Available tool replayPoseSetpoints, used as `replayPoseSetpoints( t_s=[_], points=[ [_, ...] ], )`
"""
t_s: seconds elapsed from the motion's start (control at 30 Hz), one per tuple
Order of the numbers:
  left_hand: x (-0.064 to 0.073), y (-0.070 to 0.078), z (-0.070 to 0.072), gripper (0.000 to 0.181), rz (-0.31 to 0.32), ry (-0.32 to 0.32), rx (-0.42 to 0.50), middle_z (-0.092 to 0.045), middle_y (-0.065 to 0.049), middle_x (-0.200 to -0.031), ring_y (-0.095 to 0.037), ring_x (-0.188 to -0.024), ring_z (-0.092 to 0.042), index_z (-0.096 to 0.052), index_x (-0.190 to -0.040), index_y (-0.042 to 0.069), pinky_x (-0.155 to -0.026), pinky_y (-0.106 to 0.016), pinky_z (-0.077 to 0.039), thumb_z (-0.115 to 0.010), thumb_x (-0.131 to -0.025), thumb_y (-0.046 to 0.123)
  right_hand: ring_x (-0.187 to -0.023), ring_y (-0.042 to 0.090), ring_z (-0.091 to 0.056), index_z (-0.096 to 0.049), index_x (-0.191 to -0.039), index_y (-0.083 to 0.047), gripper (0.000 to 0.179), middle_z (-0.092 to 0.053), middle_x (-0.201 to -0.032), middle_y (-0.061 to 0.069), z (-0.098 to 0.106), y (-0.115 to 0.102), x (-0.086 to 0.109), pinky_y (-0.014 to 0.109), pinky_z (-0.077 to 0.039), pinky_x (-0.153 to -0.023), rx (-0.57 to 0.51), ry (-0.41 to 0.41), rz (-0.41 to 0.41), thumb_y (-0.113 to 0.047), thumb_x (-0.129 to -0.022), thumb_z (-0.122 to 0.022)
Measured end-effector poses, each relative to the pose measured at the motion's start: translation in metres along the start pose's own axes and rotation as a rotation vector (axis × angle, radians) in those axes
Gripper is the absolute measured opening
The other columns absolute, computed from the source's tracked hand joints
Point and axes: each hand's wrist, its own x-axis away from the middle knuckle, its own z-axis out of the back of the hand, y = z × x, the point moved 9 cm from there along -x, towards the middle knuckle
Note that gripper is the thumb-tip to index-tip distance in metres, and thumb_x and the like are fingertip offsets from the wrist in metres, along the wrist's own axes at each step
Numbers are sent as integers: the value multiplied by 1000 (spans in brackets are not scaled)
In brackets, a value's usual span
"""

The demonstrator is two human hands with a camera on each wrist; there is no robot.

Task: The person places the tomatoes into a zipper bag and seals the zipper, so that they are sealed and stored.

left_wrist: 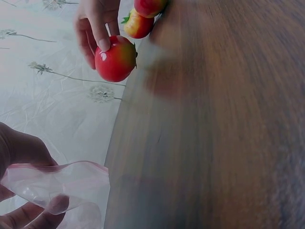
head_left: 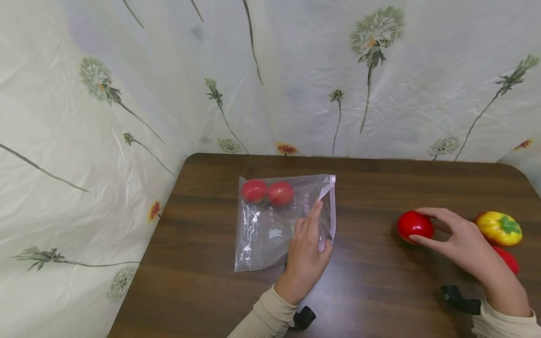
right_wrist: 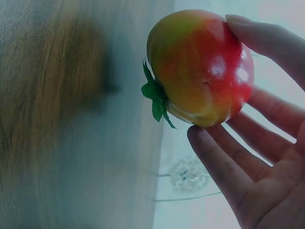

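My right hand (head_left: 460, 239) pinches a shiny red tomato (head_left: 415, 227) between thumb and fingers. In the right wrist view the tomato (right_wrist: 202, 67) shows a yellow-green side and green leaves; the left wrist view has it held off the table. At the mouth of a clear zip bag (head_left: 258, 249), my left hand (head_left: 306, 249) grips the plastic, and the pink zip edge (left_wrist: 71, 165) stands apart there. Two red round fruits, one on the left (head_left: 254, 191) and one beside it (head_left: 281, 194), lie inside the bag's far end.
On the right, a yellow-and-red fruit with green leaves (head_left: 500, 228) lies beside another red fruit (head_left: 506, 259), partly hidden by my right wrist. The dark wooden table (head_left: 203, 225) meets a flower-patterned covering (head_left: 296, 94) at its back and left edges.
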Motion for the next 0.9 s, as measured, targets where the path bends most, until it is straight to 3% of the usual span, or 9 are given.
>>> replayPoseSetpoints(
  t_s=[0.3,0.9],
  points=[
    [0,-1,-1,94,20,-24,22,-57,-2,-152,-18,-103,-57,-36,-159,13,-73,-21,-51,-85,-79,6,-102,-35,-33,-67,-128,-10,61,-67,-127,22,0,-5,-1,-7,-34,-76,7,44,35,-24,-74,-93],
    [-1,-1,0,93,18,-16,19,-54,-2,-155,-19,-106,-58,-36,-158,12,-76,-24,-53,-85,-79,7,-103,-35,-33,-67,-129,-10,62,-66,-129,24,-3,-5,-2,-7,-35,-76,-3,28,27,-24,-75,-93]
  ],
)
